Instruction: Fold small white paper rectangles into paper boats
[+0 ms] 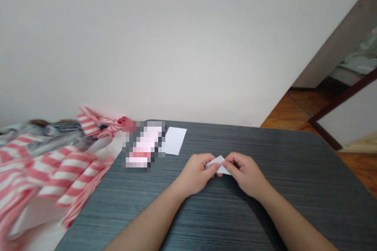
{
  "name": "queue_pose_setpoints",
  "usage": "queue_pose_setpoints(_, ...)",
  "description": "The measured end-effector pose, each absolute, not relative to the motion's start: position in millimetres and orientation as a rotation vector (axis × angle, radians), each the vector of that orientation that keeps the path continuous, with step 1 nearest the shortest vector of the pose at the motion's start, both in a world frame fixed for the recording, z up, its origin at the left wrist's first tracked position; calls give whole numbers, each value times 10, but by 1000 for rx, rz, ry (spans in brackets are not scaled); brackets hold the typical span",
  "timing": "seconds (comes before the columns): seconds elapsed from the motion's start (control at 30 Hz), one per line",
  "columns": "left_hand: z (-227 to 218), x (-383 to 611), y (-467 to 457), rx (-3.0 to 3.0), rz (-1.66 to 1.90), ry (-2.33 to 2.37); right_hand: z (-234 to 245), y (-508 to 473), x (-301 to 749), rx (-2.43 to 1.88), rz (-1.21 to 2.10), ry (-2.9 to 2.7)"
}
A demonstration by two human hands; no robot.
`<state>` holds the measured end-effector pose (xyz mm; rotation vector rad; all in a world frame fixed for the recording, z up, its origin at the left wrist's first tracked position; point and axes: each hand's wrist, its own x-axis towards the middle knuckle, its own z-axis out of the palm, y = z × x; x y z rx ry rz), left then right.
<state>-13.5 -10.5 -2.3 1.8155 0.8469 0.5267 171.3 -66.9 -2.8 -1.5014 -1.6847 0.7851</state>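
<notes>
A dark grey wood-grain table (294, 204) fills the lower frame, with a heap of red-and-white striped cloth (63, 176) along its left edge at lower left. Near the table's far edge, a pixelated, unidentifiable object (144, 145) lies just beside a flat rectangular white paper sheet (175, 140). At lower centre, the left hand (194, 174) and right hand (244, 174) both grasp a small folded white paper piece (218, 164).

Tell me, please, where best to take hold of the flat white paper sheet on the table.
Pinch the flat white paper sheet at its near right corner, coming from the right with the left hand: it lies flat on the dark grey table, and a blurred item crowds its left edge.
</notes>
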Motion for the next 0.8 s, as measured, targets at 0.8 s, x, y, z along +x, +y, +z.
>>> queue_pose_setpoints(0.8,-28,-121,-90,1601,530,841,-12,-661,1790,-1509,847,-1646)
